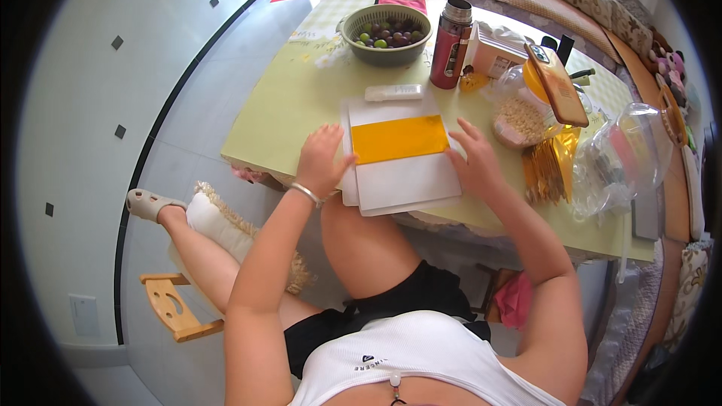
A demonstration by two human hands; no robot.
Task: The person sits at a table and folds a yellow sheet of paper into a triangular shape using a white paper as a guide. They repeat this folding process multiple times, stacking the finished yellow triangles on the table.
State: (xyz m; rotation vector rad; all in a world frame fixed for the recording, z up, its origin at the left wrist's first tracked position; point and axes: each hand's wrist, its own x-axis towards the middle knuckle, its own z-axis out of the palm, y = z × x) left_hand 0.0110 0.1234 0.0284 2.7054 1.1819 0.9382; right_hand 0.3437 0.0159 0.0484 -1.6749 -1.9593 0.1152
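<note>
From the head view, I judge the work to be partway: the gold sheet (398, 140) lies flat across the white paper (410, 184), near the table (278, 116) edge, with no fold showing. More gold pieces (544, 169) wait at the right, so handling them seems left. The sheet's long axis runs left to right, its right end angled slightly away from me. My left hand (322, 159) and right hand (479, 165) are loosely open at its two ends, gripping nothing; I cannot tell whether either thumb presses it.
</note>
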